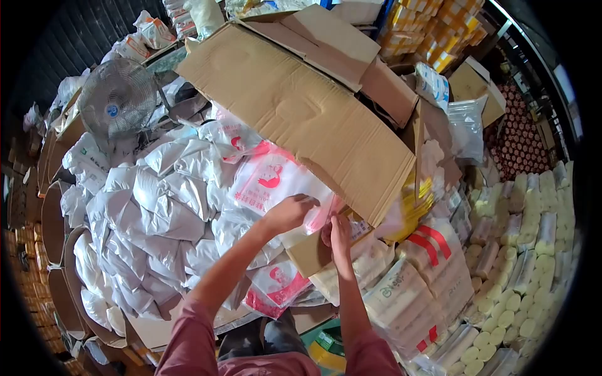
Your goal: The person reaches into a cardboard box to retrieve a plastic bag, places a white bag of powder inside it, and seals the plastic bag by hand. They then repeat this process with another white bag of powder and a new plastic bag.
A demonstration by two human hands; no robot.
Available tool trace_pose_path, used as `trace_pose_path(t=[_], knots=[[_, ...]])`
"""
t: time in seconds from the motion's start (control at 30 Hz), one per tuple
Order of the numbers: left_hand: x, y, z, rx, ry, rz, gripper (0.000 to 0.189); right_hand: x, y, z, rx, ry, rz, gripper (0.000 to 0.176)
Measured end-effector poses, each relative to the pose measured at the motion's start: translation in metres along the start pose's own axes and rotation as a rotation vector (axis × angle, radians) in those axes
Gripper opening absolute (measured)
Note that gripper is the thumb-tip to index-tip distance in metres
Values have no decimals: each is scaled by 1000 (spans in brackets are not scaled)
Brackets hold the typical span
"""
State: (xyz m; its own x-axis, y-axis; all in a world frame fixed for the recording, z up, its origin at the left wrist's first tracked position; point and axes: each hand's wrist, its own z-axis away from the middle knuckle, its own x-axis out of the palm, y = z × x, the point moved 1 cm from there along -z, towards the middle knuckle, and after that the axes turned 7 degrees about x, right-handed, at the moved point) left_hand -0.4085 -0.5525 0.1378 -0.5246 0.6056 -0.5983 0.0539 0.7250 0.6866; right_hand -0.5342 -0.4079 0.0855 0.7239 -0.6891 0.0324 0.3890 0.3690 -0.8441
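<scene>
A clear plastic bag with a pink printed figure and lettering lies in front of me, partly under a large cardboard flap. My left hand is closed at the bag's lower right part, fingers curled over the plastic. Close beside it, my right hand is closed with the bag's pink edge at its fingertips; the exact grip is partly hidden. Below the hands sits a small cardboard box, tilted. Another pink printed bag rests nearer to my body.
White plastic parcels are heaped on the left, with a fan behind them. Wrapped white packs stand at right, beside stacked rolls. Taped cartons rise at the back. A yellow bag lies right of the flap.
</scene>
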Motion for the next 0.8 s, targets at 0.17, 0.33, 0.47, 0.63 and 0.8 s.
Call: trace_pose_path(t=[0.17, 0.33, 0.47, 0.63, 0.8], knots=[[1, -25, 48, -572, 859, 769, 14, 10, -14, 34, -585, 364, 507, 14], [-13, -23, 72, -557, 1129, 1117, 10, 41, -26, 51, -443, -23, 435, 20], [-43, -14, 78, -476, 1289, 1203, 9, 59, -13, 48, -572, -53, 763, 29], [-121, 51, 95, -433, 1308, 946, 26, 88, -25, 76, -460, -65, 402, 24], [-168, 164, 159, -513, 1133, 176, 29, 180, -105, 188, -280, -440, 20, 26]])
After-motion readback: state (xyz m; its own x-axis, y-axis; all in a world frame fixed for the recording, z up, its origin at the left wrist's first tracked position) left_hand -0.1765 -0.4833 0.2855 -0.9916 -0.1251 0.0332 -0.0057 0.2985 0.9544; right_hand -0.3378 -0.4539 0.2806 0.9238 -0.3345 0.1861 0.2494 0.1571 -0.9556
